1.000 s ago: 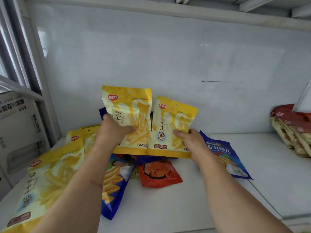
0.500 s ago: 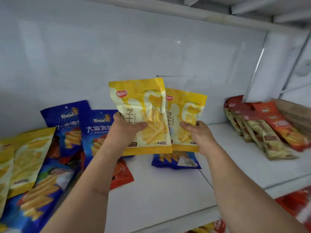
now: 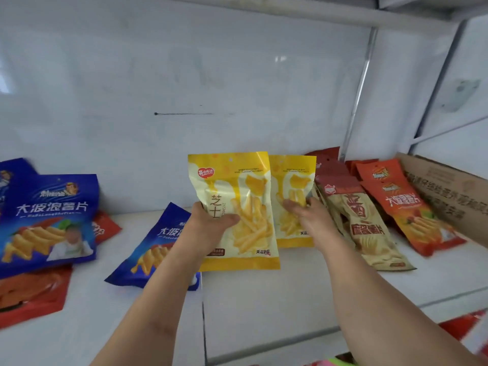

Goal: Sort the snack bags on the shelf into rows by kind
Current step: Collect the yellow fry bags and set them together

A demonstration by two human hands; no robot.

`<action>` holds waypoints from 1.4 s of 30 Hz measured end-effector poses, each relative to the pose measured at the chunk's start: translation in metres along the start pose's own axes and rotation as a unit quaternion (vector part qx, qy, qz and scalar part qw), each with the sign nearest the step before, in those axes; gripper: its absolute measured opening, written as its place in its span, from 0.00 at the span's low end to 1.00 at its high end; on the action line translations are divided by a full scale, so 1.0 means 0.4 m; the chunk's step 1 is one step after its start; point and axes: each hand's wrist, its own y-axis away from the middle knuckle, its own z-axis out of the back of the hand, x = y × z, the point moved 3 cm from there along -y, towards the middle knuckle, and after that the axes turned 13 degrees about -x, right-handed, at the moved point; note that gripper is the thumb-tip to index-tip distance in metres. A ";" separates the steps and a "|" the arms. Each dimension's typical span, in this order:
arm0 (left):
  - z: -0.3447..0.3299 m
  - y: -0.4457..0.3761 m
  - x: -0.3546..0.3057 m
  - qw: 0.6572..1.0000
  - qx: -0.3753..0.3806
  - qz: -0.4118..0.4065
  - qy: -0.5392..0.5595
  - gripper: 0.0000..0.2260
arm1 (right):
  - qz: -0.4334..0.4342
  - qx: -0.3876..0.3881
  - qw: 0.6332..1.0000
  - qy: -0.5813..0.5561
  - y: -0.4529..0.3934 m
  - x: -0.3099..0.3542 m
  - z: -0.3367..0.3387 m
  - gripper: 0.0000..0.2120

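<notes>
My left hand (image 3: 208,228) grips a yellow fries bag (image 3: 245,207) upright above the white shelf (image 3: 264,299), thumb across its front. My right hand (image 3: 306,217) holds a second yellow fries bag (image 3: 293,186) just behind and to the right, partly overlapped by the first. Both bags hang near the shelf's middle. To the right lies a row of tan-and-maroon bags (image 3: 364,220), then orange-red bags (image 3: 406,204). Blue bags lie at the left (image 3: 50,217) and under my left forearm (image 3: 153,249).
Red bags (image 3: 29,294) lie under the blue ones at the left edge. A cardboard box (image 3: 449,191) stands at the far right. A seam (image 3: 203,313) splits the shelf into two panels. Red packaging (image 3: 464,326) shows on the level below.
Both hands have carried the two yellow bags to the right along the shelf, close to the tan-and-maroon row. The view swung right, leaving the yellow pile at the left out of sight.
</notes>
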 end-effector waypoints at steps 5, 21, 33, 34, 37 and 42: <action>-0.102 0.007 0.021 0.998 -0.015 0.032 -0.043 0.23 | -0.009 0.027 1.000 0.011 -0.083 -0.041 0.024 0.30; -0.240 -0.094 0.072 0.994 -0.033 0.101 -0.032 0.24 | -0.059 0.012 0.998 -0.005 -0.247 -0.095 -0.057 0.30; -0.376 -0.114 0.067 0.996 -0.059 0.022 -0.064 0.32 | -0.075 0.096 0.987 0.109 -0.281 -0.128 -0.063 0.48; -0.379 -0.115 0.068 0.996 -0.062 0.019 -0.068 0.33 | -0.054 0.101 0.986 0.124 -0.281 -0.130 -0.067 0.48; -0.386 -0.119 0.072 0.994 -0.071 0.013 -0.086 0.33 | -0.019 0.101 0.988 0.111 -0.286 -0.150 -0.077 0.41; -0.398 -0.128 0.072 0.990 -0.088 0.008 -0.108 0.30 | -0.001 0.086 0.991 0.100 -0.317 -0.167 -0.095 0.26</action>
